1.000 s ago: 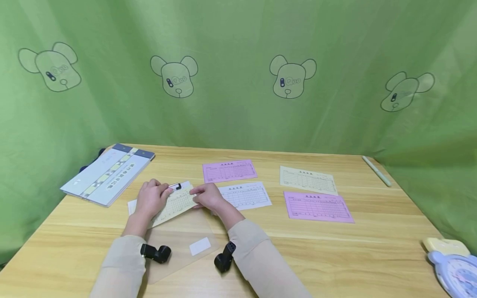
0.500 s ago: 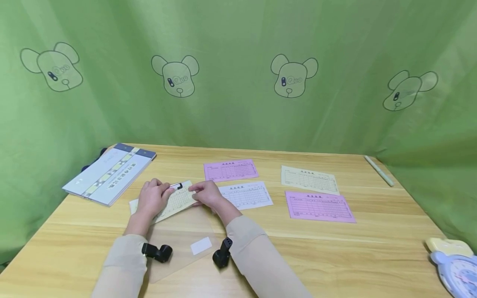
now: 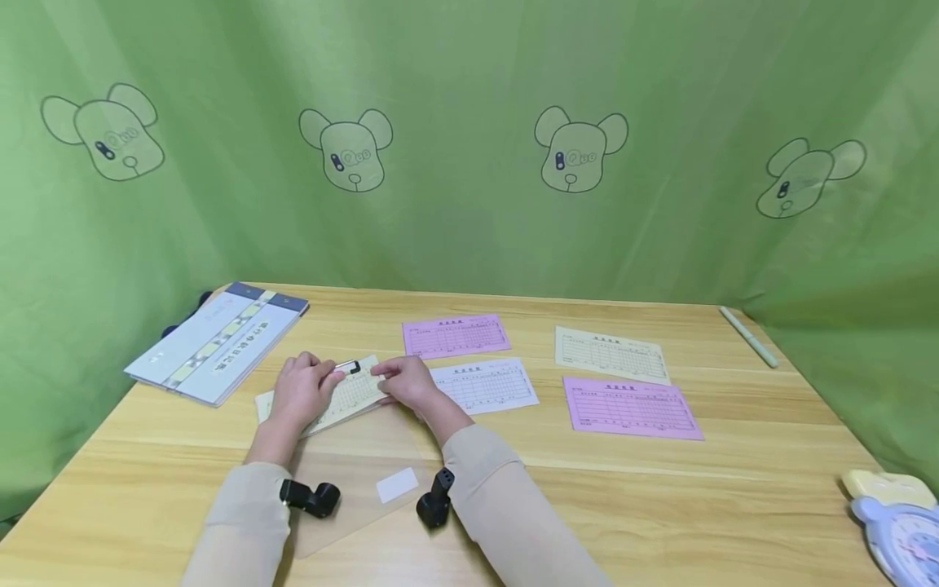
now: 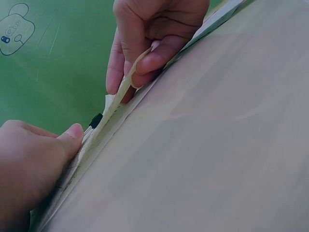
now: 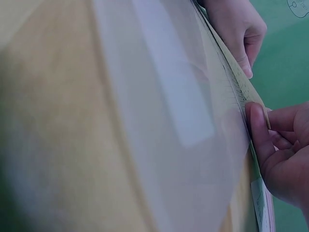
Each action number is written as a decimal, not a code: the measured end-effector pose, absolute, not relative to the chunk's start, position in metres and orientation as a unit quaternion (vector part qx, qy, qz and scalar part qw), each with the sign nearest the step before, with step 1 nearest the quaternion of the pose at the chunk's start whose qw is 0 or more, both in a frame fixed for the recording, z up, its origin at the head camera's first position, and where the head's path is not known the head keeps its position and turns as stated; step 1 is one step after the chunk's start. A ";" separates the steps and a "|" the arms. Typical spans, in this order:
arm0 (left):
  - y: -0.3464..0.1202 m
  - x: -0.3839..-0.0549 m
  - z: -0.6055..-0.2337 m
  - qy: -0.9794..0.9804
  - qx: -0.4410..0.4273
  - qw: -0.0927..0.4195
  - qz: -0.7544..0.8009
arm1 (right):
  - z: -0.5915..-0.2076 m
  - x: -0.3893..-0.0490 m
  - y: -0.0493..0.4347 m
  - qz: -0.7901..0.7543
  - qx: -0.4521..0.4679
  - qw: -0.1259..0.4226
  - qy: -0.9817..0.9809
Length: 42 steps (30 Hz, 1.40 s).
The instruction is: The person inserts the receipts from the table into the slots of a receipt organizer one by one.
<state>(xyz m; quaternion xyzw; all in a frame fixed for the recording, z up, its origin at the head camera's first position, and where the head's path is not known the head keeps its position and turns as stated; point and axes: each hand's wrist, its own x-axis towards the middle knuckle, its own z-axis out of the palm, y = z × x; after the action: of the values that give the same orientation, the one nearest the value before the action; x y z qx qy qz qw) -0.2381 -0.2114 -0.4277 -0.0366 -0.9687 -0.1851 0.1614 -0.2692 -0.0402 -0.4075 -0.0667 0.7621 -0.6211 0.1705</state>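
A pale yellow printed form [image 3: 354, 397] lies slanted over a clear plastic folder [image 3: 345, 522] with a white label. My left hand [image 3: 299, 390] grips the form's upper left edge, its thumb on a metal clip with a black end [image 3: 348, 368]. In the left wrist view that thumb presses beside the clip's black end [image 4: 96, 120]. My right hand [image 3: 411, 385] pinches the form's right edge between thumb and fingers. The right wrist view has the right hand [image 5: 285, 154] bending the form's corner up, with the left hand [image 5: 236, 29] farther along the same edge.
Right of the hands lie a white form [image 3: 487, 386], two pink forms [image 3: 455, 336] [image 3: 631, 408] and another yellow form [image 3: 612, 355]. A white-and-blue booklet [image 3: 220, 342] is at the left. A pale green pen [image 3: 748, 337] and a blue clock [image 3: 905, 534] are on the right.
The held yellow form has slid slightly upward toward the clip, covering the white sheet corner that showed behind it. Both hands stay nearly in place; the camera view has shifted slightly.
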 end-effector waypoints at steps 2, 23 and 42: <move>-0.211 -0.238 -0.427 -0.969 -0.035 0.161 -0.185 | -0.408 -0.270 -0.040 -0.618 -0.069 0.167 0.765; -0.214 -0.237 -0.431 -0.962 -0.018 0.157 -0.221 | -0.397 -0.259 -0.012 -0.627 -0.090 0.213 0.744; -0.212 -0.236 -0.432 -0.956 -0.015 0.175 -0.235 | -0.358 -0.248 0.087 -0.597 -0.209 0.156 0.758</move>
<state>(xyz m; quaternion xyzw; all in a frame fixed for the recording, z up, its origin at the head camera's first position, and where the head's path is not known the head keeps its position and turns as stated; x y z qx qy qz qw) -0.2363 -0.2120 -0.4322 -0.0150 -0.9560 -0.2348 0.1753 -0.2485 0.0870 -0.3579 -0.2094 0.7585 -0.5972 0.1557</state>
